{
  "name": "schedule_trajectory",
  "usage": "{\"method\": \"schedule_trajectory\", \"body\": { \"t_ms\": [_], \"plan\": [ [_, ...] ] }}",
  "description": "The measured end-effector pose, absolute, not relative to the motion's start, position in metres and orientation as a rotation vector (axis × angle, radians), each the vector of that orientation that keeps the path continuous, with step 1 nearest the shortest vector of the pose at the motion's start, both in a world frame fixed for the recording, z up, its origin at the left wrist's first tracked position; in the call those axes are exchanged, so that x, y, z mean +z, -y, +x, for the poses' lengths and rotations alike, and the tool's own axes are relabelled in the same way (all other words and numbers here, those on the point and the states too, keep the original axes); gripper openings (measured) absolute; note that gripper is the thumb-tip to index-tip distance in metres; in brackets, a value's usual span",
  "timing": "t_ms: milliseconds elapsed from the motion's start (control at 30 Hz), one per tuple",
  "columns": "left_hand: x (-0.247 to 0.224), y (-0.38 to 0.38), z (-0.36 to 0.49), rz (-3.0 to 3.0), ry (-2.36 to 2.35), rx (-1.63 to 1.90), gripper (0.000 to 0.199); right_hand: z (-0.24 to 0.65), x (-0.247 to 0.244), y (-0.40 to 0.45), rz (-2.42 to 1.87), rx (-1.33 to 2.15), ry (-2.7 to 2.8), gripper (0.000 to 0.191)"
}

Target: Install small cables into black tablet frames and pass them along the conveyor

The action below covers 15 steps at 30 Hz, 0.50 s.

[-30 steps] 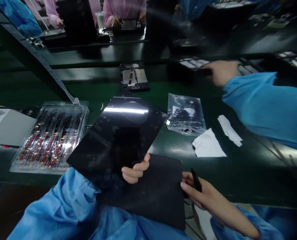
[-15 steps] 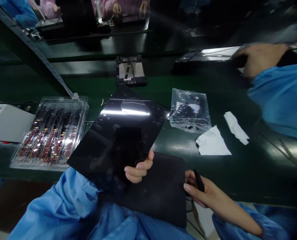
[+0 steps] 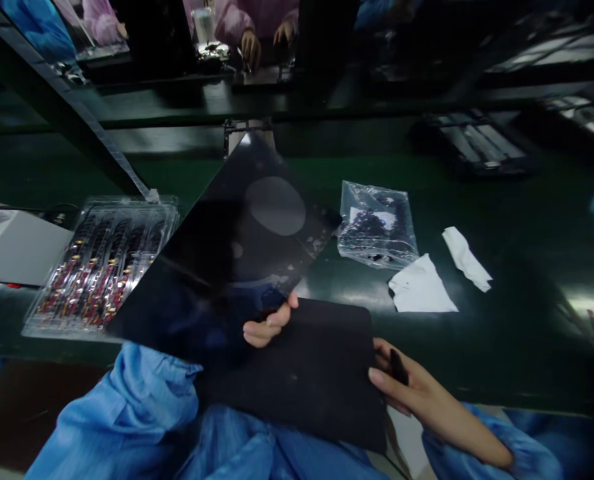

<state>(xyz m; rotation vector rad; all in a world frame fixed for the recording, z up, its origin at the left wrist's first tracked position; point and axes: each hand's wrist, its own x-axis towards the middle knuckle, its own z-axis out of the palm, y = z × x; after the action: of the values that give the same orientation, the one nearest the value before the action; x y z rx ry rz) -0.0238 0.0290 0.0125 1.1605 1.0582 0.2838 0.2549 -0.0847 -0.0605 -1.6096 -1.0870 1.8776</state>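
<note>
My left hand [image 3: 269, 327] is closed on a glossy black screen panel [image 3: 211, 260], its fingers curled over the near right edge. The panel is raised and tilted, with an oval reflection and smudges on its face. Beneath it, a flat matte black panel [image 3: 317, 373] reaches over the bench's near edge towards my lap. My right hand [image 3: 407, 380] is closed at that panel's right edge, with the thumb along the rim. A slim black object [image 3: 399, 367] sticks up between thumb and forefinger; its kind is unclear.
Clear trays [image 3: 99, 267] of small parts stand left, beside a white box [image 3: 19, 243]. To the right lie a clear plastic bag [image 3: 377, 223] and two white wipes [image 3: 423, 287]. Opened devices [image 3: 481, 143] sit farther back. Co-workers' hands [image 3: 251, 50] show across the bench.
My left hand has shifted the glossy panel slightly left and turned it, so the bright light streak has gone. The co-worker's arm at the right has mostly left view, and an opened device shows there.
</note>
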Motion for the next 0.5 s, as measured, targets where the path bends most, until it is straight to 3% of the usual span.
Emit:
{"method": "schedule_trajectory", "body": {
  "t_ms": [167, 367, 500],
  "plan": [
    [0.012, -0.027, -0.03, 1.535, -1.294, 0.428, 0.034, 0.257, -0.063, 0.088, -1.601, 1.581, 0.789, 0.058],
    [-0.009, -0.01, -0.017, 2.104, -1.402, 0.313, 0.034, 0.231, -0.054, 0.1, -1.551, 1.48, 0.792, 0.071],
    [-0.008, -0.014, -0.04, 2.2, -1.467, 0.796, 0.03, 0.239, -0.055, 0.1, -1.644, 1.331, 0.872, 0.055]
  ]
}}
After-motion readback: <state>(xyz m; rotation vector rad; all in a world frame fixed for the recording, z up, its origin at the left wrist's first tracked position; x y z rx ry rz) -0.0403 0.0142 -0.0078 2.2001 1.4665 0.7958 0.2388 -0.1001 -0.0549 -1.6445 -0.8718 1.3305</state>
